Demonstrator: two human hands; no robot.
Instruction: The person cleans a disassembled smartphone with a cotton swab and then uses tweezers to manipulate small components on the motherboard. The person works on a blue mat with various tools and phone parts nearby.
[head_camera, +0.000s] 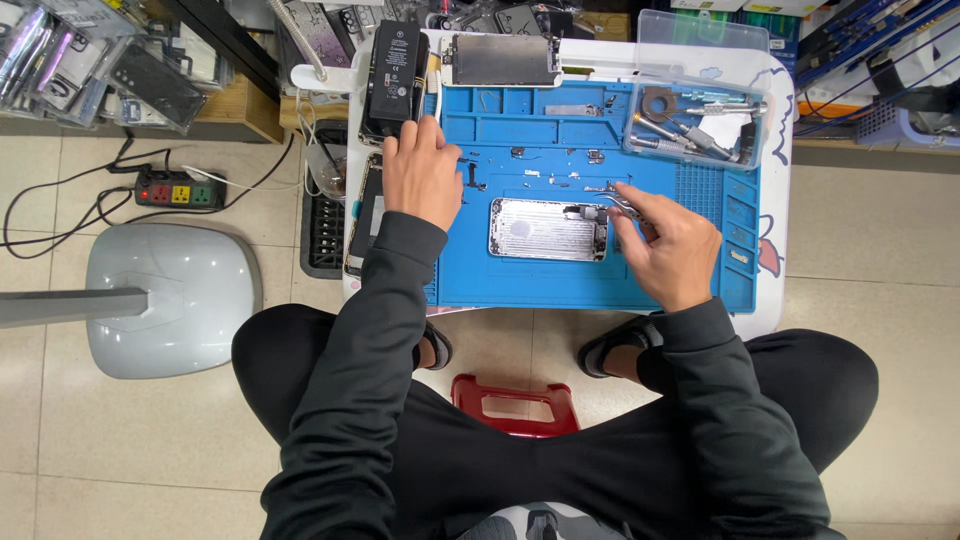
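While seen from the head camera, right hand pinching metal tweezers at top edge of silver phone housing, housing flat on blue repair mat, left hand fingers loosely curled, holding nothing, resting near black battery, clear parts tray at mat's far right on white tabletop

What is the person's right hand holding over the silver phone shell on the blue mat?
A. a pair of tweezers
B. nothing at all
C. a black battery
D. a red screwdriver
A: the right hand pinches slim metal tweezers, their tips at the end of the silver phone shell on the blue mat, while the left hand rests near the black battery.
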